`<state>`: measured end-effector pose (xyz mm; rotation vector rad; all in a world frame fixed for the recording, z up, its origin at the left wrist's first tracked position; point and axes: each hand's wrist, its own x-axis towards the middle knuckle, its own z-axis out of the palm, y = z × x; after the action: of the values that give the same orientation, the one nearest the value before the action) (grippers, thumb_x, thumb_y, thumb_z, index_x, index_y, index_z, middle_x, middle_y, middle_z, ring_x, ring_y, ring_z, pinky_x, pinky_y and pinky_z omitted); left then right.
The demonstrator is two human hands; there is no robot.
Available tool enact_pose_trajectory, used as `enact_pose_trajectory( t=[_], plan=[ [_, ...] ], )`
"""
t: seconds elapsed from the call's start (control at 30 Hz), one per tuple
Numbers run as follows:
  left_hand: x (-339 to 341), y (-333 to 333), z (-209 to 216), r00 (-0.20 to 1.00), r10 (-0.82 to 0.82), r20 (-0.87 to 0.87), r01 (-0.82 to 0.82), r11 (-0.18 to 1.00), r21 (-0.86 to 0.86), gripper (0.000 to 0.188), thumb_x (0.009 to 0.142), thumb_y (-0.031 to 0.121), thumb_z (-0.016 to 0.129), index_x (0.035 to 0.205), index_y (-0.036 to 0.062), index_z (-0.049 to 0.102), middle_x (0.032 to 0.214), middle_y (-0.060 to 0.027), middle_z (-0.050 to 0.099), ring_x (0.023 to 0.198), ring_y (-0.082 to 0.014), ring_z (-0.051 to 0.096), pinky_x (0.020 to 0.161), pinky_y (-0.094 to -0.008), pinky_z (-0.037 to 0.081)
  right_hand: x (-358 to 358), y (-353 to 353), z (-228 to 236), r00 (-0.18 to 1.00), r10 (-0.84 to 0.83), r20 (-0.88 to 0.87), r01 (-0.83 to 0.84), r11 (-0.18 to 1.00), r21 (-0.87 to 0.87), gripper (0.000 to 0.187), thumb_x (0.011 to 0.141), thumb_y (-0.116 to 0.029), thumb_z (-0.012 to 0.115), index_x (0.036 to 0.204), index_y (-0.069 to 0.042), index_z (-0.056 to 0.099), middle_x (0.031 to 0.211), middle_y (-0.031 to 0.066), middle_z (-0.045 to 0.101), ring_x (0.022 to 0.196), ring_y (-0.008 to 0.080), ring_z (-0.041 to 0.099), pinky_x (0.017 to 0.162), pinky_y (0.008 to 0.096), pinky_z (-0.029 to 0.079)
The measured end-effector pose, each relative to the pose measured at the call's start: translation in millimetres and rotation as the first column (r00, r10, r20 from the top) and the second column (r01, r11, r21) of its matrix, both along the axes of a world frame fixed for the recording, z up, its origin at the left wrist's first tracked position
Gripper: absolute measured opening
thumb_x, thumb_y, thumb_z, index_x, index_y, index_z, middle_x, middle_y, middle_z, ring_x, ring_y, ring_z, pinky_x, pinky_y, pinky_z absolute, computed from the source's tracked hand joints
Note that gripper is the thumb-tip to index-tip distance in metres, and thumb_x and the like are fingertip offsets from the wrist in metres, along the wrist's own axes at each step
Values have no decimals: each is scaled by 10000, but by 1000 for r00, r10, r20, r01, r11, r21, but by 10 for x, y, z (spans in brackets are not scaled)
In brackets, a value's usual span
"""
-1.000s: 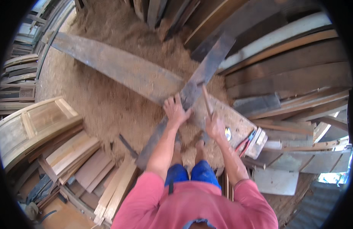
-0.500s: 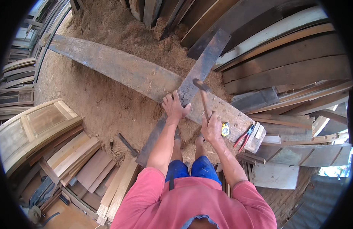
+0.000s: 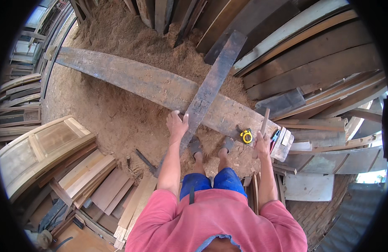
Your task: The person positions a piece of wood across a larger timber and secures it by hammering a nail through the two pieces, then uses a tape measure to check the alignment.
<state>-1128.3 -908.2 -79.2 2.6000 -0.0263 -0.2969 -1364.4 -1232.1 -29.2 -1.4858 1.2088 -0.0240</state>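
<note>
A dark, narrow board (image 3: pixel 213 84) lies crosswise over a long, wide plank (image 3: pixel 131 75). Beside the dark board's left edge is my left hand (image 3: pixel 176 125), its thumb and fingers apart at the wide plank's near edge. My right hand (image 3: pixel 261 146) is closed around a hammer (image 3: pixel 265 119) over the plank's right end. Its wooden handle points up and away, while I cannot make out its head. A yellow and black tape measure (image 3: pixel 246 135) sits left of that hand. Pliers (image 3: pixel 275 139) lie just to its right, partly hidden by it.
Small wood blocks (image 3: pixel 285 140) lie at the plank's right end. Many boards (image 3: pixel 307 75) lean at the right, and a panelled door (image 3: pixel 45 147) tops a stack at the left. Sawdust (image 3: pixel 114 29) covers the floor; a dark curved tool (image 3: pixel 145 160) lies near the lower stacks.
My right hand has moved right with the hammer, from over the dark board to beside the pliers. My left hand has slid off the dark board's top, left and nearer to me.
</note>
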Motion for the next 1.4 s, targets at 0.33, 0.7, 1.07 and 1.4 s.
enact_pose_trajectory(
  t=[0.33, 0.7, 1.07, 1.4],
  plan=[
    [-61, 127, -176, 976, -54, -213, 0, 970, -242, 394, 993, 383, 613, 1216, 61, 571, 1094, -256, 702, 1051, -460, 662, 920, -519, 507, -475, -2, -254, 626, 342, -701, -594, 791, -145, 560, 951, -403, 587, 1222, 86, 622, 1083, 343, 687, 1109, 507, 644, 982, 543, 505],
    [-36, 33, -34, 970, -50, -238, 11, 987, -162, 383, 1002, 377, 593, 1244, 81, 561, 1118, -245, 707, 1078, -457, 660, 927, -529, 504, 363, 499, 149, 474, 531, -703, -849, 488, -203, 865, 875, -336, 749, 1577, -118, 294, 1511, 332, 370, 1392, 501, 389, 1126, 551, 395],
    [-220, 128, 75, 970, -119, -211, 90, 986, -143, 358, 1015, 290, 568, 1314, 94, 577, 1185, -262, 672, 1139, -462, 616, 966, -525, 484, 213, 505, 15, 916, 389, 100, -397, 839, 371, 584, 915, -299, 685, 1428, -96, 496, 1107, 110, 645, 981, 225, 655, 810, 425, 581],
    [-491, -104, 461, 973, -53, 223, -31, 934, 356, 449, 957, 359, 656, 1301, 74, 620, 1116, -213, 713, 1058, -393, 674, 926, -453, 521, 490, 642, 328, 642, 765, 39, -766, 639, 73, 605, 965, -420, 605, 1467, -103, 489, 1261, 180, 643, 1116, 316, 651, 899, 434, 555]
  ],
)
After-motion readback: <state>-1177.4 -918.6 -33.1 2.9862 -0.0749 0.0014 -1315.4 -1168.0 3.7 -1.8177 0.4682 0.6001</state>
